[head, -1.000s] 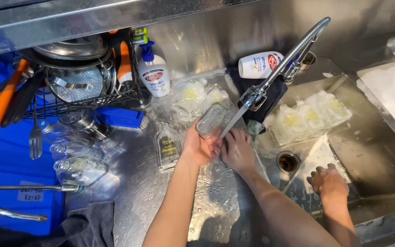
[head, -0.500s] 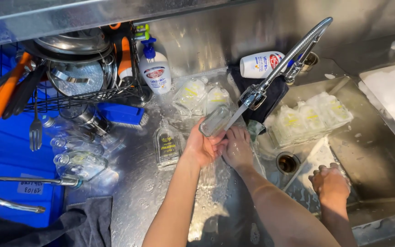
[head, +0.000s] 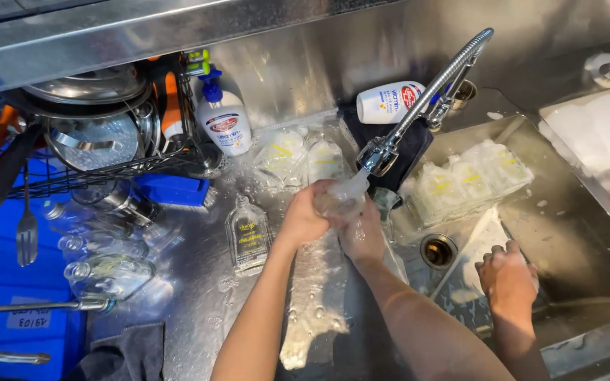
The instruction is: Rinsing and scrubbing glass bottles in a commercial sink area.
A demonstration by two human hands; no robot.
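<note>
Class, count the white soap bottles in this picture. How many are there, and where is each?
2. One pump bottle stands upright beside the dish rack; one bottle lies on its side behind the faucet. Others may be hidden.

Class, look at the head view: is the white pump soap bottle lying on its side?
No, the white pump soap bottle stands upright beside the wire dish rack, pump on top.

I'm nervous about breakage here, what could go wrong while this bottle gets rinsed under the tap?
The wet glass bottle, gripped by the left hand and right hand, might slip and hit the steel sink. It sits close to the faucet head, so it could knock it. Another person's hand works nearby.
</note>
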